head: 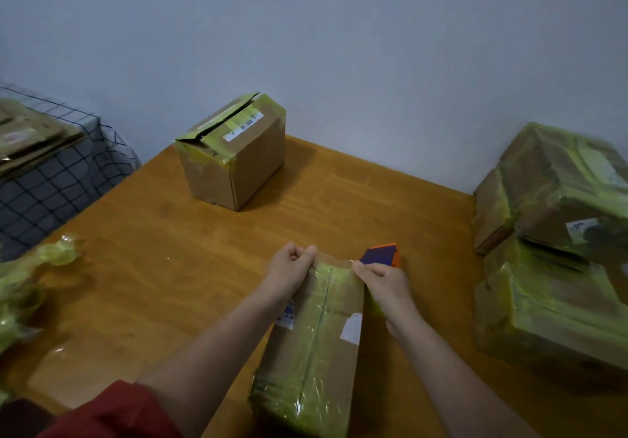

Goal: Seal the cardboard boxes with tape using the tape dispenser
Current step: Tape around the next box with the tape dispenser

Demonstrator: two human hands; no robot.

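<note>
The taped cardboard box (316,342) lies on the desk (170,250), with a tape strip (334,262) across its far edge. At its far-left corner the left hand (289,269) fingers pinch the strip; at its far-right corner the right hand (384,279) fingers grip the tape dispenser (380,255). A second box (234,155) stands well beyond it.
</note>
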